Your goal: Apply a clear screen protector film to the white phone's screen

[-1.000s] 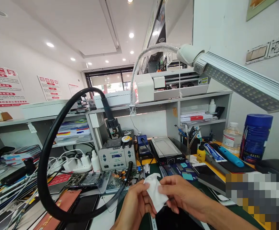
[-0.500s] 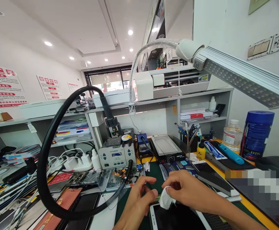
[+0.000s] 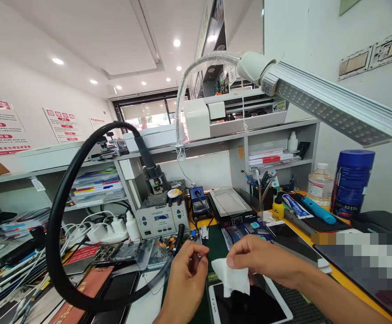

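Note:
My right hand (image 3: 255, 257) pinches a white wipe (image 3: 231, 276), which hangs spread out over the upper part of a white-framed tablet (image 3: 250, 303) with a dark screen. The tablet lies face up, and the wipe covers some of its top edge. To its left is my left hand (image 3: 187, 276), fingers curled and thumb apart from them, with nothing visible in it. Both hands are above a dark green work mat (image 3: 216, 247).
A soldering station (image 3: 162, 218) with a thick black hose (image 3: 52, 225) looping in front stands at left. Phone parts (image 3: 115, 254) lie left of the hands. A flat heating plate (image 3: 231, 204), a yellow bottle (image 3: 278, 209) and a blue canister (image 3: 353, 182) stand behind. A lamp (image 3: 334, 103) hangs overhead.
The wipe was bunched in my right hand and now hangs more spread out. My left hand has drawn slightly left, its fingers more curled. The whole view has shifted a little.

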A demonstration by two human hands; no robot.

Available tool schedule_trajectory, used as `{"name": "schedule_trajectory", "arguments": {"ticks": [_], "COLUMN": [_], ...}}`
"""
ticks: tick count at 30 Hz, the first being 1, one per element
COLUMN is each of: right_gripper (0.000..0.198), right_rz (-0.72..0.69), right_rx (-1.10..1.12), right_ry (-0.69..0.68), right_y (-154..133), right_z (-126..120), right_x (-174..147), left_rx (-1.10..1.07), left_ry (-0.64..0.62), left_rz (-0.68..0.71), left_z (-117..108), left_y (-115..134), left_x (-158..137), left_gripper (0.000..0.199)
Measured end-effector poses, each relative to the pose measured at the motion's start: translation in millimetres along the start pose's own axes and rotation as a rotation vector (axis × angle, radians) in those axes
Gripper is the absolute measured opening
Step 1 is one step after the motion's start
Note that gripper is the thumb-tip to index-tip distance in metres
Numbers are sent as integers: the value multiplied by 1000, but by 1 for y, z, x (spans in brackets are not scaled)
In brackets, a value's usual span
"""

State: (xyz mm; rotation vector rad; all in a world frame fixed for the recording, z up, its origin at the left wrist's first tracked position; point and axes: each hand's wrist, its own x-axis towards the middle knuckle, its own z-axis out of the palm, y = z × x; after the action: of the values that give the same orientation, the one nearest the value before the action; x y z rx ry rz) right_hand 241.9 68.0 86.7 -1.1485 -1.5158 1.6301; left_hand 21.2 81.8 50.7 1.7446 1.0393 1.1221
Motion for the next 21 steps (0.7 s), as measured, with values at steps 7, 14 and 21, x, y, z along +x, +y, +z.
{"name": "schedule_trajectory", "arguments": {"ticks": [7,14,21], "right_gripper": [29,44,38], "right_rz": [-42,-157,-195], "right_rx": [131,-87,-252], "right_ry": [35,63,73], "right_y": [15,17,13], "right_z": [9,1,-6], "right_x": [11,10,11], "left_rx": [183,-55,-67], "left_ry": [-185,-345,-355], "left_rz": [1,-94,-100], "left_z": [9,7,3], "left_y": [5,1,3], "left_x": [-9,-5,-4], "left_gripper": [24,33,27]}}
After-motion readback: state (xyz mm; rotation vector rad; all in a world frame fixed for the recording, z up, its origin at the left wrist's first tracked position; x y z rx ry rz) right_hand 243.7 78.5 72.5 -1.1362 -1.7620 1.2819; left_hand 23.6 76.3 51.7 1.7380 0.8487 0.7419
